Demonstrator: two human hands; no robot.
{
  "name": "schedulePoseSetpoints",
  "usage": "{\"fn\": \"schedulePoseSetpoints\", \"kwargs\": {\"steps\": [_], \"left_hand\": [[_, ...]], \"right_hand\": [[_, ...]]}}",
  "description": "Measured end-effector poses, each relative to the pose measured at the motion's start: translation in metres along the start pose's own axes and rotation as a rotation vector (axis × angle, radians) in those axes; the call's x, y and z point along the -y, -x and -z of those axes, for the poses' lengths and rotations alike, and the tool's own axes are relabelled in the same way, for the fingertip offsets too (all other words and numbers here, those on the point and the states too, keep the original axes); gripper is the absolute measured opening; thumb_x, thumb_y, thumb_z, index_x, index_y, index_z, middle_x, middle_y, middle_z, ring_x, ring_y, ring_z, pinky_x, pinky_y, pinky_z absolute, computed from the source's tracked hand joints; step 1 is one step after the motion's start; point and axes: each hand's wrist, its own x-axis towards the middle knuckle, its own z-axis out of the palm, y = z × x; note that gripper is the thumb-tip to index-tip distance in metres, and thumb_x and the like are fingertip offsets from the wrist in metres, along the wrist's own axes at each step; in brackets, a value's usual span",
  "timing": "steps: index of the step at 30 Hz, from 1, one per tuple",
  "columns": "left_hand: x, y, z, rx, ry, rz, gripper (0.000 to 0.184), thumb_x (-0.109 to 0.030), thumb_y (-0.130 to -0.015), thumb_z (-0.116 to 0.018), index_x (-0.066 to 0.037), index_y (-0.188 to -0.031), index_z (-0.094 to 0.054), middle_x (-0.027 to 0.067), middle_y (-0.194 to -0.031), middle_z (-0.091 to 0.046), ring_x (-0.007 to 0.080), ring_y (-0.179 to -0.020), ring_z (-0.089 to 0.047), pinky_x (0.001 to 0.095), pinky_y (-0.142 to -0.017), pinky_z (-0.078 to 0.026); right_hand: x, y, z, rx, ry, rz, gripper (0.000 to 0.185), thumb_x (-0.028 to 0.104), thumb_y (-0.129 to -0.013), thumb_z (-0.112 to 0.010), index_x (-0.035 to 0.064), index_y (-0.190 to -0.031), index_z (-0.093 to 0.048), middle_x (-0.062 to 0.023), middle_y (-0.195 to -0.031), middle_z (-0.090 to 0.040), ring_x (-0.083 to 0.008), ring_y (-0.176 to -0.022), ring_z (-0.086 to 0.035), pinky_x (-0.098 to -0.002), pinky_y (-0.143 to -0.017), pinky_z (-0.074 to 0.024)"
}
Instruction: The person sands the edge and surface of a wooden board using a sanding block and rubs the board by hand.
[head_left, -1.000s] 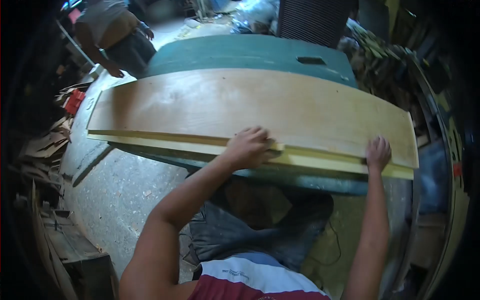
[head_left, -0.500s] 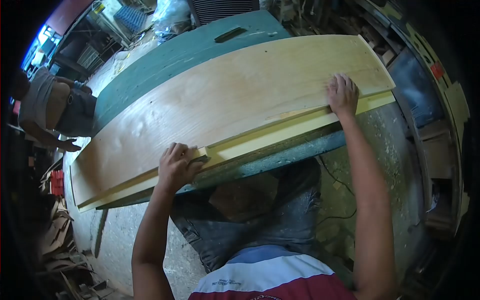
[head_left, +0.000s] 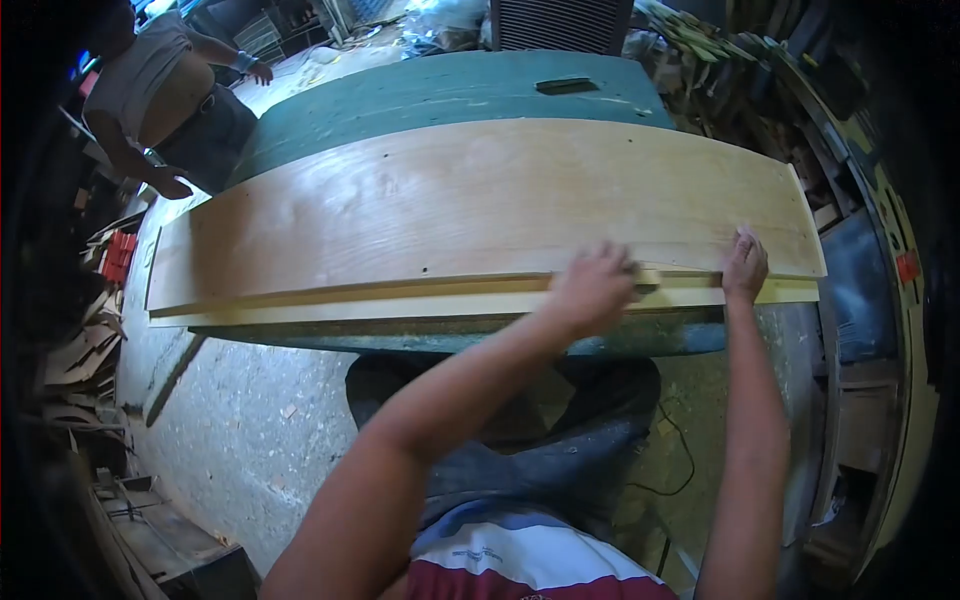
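A long pale wooden panel (head_left: 480,200) lies across a green workbench (head_left: 450,85), with a lighter wood strip (head_left: 400,306) along its near side. My left hand (head_left: 592,290), blurred by motion, is closed around a small sanding block (head_left: 648,279) at the panel's near edge. The block looks like wood with a dark face, partly hidden by my fingers. Toward the panel's right end, my right hand (head_left: 745,268) grips the near edge, fingers on top.
Another person (head_left: 165,95) stands beyond the bench's left end. A dark flat piece (head_left: 566,86) lies on the bench's far part. Wood scraps (head_left: 85,345) are piled at left, shelving (head_left: 865,400) stands at right, and a cable (head_left: 685,470) runs over the floor.
My left hand has slid right along the panel edge with the sanding block, closer to my right hand. My view has shifted. The other person has turned and raised an arm.
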Motion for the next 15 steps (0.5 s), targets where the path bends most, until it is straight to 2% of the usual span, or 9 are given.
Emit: {"fn": "schedulePoseSetpoints", "kwargs": {"steps": [3,5,6,7,9,12,14,15], "left_hand": [[0.083,0.091,0.064,-0.015,-0.032,0.018,0.045,-0.045,-0.089,-0.077,-0.01,-0.118,-0.078,0.0091,-0.115,-0.064,0.0268,-0.113,-0.059,0.0458,-0.095,-0.05],[0.133,0.147,0.115,-0.01,-0.183,-0.007,0.045,-0.039,-0.081,-0.086,-0.01,-0.115,-0.079,0.0053,-0.101,-0.064,0.0254,-0.098,-0.062,0.0425,-0.082,-0.053],[0.155,0.17,0.135,-0.011,-0.181,0.039,0.043,-0.032,-0.076,-0.086,-0.012,-0.113,-0.079,0.0054,-0.099,-0.063,0.0267,-0.094,-0.063,0.0414,-0.083,-0.055],[0.167,0.186,0.15,-0.005,-0.198,0.049,0.045,-0.029,-0.071,-0.088,-0.011,-0.111,-0.08,0.0052,-0.099,-0.064,0.0256,-0.094,-0.063,0.0406,-0.079,-0.055],[0.173,0.192,0.159,0.01,-0.219,0.017,0.048,-0.031,-0.07,-0.088,-0.01,-0.112,-0.079,0.0051,-0.1,-0.064,0.0252,-0.094,-0.063,0.0408,-0.077,-0.054],[0.153,0.166,0.138,0.01,-0.19,0.002,0.043,-0.036,-0.077,-0.086,-0.009,-0.11,-0.079,0.0059,-0.104,-0.064,0.0259,-0.099,-0.064,0.0416,-0.082,-0.054],[0.128,0.138,0.104,0.076,-0.112,0.095,0.039,-0.042,-0.085,-0.08,-0.009,-0.106,-0.079,0.0072,-0.112,-0.064,0.0266,-0.109,-0.062,0.0427,-0.09,-0.052],[0.105,0.114,0.094,0.066,-0.107,0.046,0.044,-0.043,-0.085,-0.08,-0.01,-0.114,-0.077,0.0085,-0.11,-0.061,0.0253,-0.107,-0.06,0.0418,-0.091,-0.052]], "right_hand": [[-0.008,0.001,-0.003,-0.006,0.048,0.048,0.044,0.033,-0.109,-0.044,0.001,-0.116,-0.074,-0.0184,-0.129,-0.072,-0.0388,-0.122,-0.065,-0.0473,-0.108,-0.048],[-0.004,0.004,-0.003,-0.013,0.1,0.055,0.045,0.034,-0.11,-0.044,0.0014,-0.117,-0.073,-0.0183,-0.13,-0.071,-0.0389,-0.122,-0.064,-0.0477,-0.108,-0.0476],[-0.001,0.004,-0.003,-0.023,0.155,0.076,0.045,0.035,-0.11,-0.044,0.0017,-0.118,-0.072,-0.0183,-0.131,-0.07,-0.0391,-0.123,-0.063,-0.048,-0.108,-0.0472],[0.0,0.005,-0.001,-0.018,0.152,0.071,0.045,0.035,-0.11,-0.044,0.0017,-0.118,-0.072,-0.0183,-0.131,-0.07,-0.0391,-0.123,-0.063,-0.048,-0.108,-0.0472],[0.007,0.003,0.001,0.059,0.227,0.065,0.048,0.037,-0.111,-0.042,0.0015,-0.128,-0.069,-0.0187,-0.137,-0.067,-0.0392,-0.127,-0.06,-0.0478,-0.111,-0.0452],[0.0,0.003,-0.007,-0.012,0.207,0.077,0.045,0.037,-0.11,-0.043,0.0033,-0.119,-0.072,-0.0173,-0.13,-0.07,-0.0391,-0.124,-0.061,-0.0484,-0.109,-0.0452],[-0.006,0.005,-0.01,0.008,0.218,0.11,0.046,0.038,-0.11,-0.043,0.0024,-0.121,-0.071,-0.0172,-0.132,-0.069,-0.0387,-0.126,-0.06,-0.0481,-0.11,-0.0444],[-0.006,0.005,-0.009,0.021,0.227,0.09,0.047,0.038,-0.11,-0.044,0.0017,-0.121,-0.071,-0.0172,-0.133,-0.069,-0.0385,-0.126,-0.06,-0.0479,-0.111,-0.0443]]}}
